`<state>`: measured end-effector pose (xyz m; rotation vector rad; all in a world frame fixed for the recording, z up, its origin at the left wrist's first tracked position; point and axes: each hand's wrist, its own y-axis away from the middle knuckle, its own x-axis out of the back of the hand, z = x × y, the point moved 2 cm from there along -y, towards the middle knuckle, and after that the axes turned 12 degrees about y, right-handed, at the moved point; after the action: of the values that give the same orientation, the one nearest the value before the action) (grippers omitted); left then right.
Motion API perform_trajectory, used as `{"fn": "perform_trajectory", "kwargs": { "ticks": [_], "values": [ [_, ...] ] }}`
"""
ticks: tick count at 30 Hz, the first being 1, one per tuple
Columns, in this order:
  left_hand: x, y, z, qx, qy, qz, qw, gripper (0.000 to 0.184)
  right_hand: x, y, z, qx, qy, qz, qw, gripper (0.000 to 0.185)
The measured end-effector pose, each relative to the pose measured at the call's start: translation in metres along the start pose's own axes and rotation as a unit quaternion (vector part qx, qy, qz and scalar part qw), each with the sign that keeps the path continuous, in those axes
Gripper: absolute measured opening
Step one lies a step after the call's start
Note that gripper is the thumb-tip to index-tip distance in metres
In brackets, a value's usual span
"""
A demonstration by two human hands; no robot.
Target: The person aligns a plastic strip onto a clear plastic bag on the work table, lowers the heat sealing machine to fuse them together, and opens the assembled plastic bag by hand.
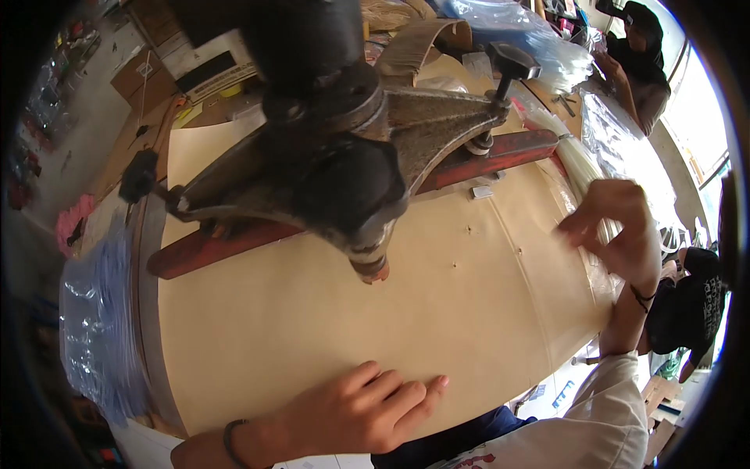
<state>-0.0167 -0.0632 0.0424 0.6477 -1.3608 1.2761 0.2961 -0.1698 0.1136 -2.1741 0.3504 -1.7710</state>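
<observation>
The tan sheet (266,344) is lying beneath the left grip (355,410), the black machine (351,184) standing beyond it. The left grip is resting uncurled, light pressure probably steadying the sheet best; rightward, the right grip (621,227) is curling, contents indeterminable.

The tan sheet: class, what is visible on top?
The left hand rests on the tan sheet; a small white piece lies near the red bar. The bar and black machine cover part; anything there is hidden.
</observation>
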Motion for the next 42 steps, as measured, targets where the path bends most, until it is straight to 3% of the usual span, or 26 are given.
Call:
{"fn": "perform_trajectory", "kwargs": {
  "ticks": [2,4,6,9,10,16,17,21,28,31,37,40,42],
  "values": [
    [0.0,0.001,-0.001,0.0,0.01,0.014,1.0,0.037,0.012,0.018,0.033,-0.124,0.081,0.186,0.971,0.02],
    [-0.003,0.001,-0.002,0.003,0.026,0.023,0.999,0.036,0.021,0.041,0.081,-0.241,0.097,0.273,0.926,0.024],
    [-0.008,0.001,-0.001,0.008,0.033,0.054,0.998,0.031,0.023,0.066,0.123,-0.232,0.16,0.202,0.938,0.022],
    [-0.013,0.0,0.0,0.003,0.03,0.081,0.996,0.026,0.01,0.095,0.122,-0.317,0.233,0.026,0.919,0.022],
    [-0.014,-0.001,0.0,0.0,0.029,0.088,0.996,0.025,0.009,0.092,0.111,-0.28,0.2,0.022,0.939,0.019],
    [-0.01,-0.005,0.001,-0.004,0.034,0.087,0.996,0.022,0.017,0.093,0.096,-0.285,0.237,0.049,0.928,0.016],
    [-0.01,-0.004,0.002,0.0,0.038,0.084,0.996,0.022,0.016,0.099,0.107,-0.239,0.256,0.062,0.935,0.019],
    [-0.009,-0.004,0.003,0.003,0.046,0.092,0.995,0.02,0.024,0.11,0.132,-0.282,0.168,0.128,0.936,0.019],
    [-0.01,-0.004,0.002,-0.005,0.033,0.093,0.995,0.018,0.046,0.105,0.109,-0.332,0.139,0.063,0.931,0.032],
    [-0.011,-0.003,0.002,-0.007,0.028,0.092,0.995,0.018,0.044,0.108,0.111,-0.348,0.15,0.045,0.924,0.028],
    [-0.009,-0.003,0.003,-0.005,0.022,0.085,0.996,0.02,0.037,0.112,0.113,-0.225,0.246,0.083,0.939,0.021],
    [-0.011,-0.003,0.003,-0.001,0.03,0.086,0.996,0.02,0.048,0.107,0.103,-0.257,0.223,-0.04,0.939,0.041],
    [-0.011,-0.004,0.003,0.0,0.033,0.084,0.996,0.021,0.052,0.101,0.094,-0.276,0.204,-0.084,0.935,0.039]
  ]
}}
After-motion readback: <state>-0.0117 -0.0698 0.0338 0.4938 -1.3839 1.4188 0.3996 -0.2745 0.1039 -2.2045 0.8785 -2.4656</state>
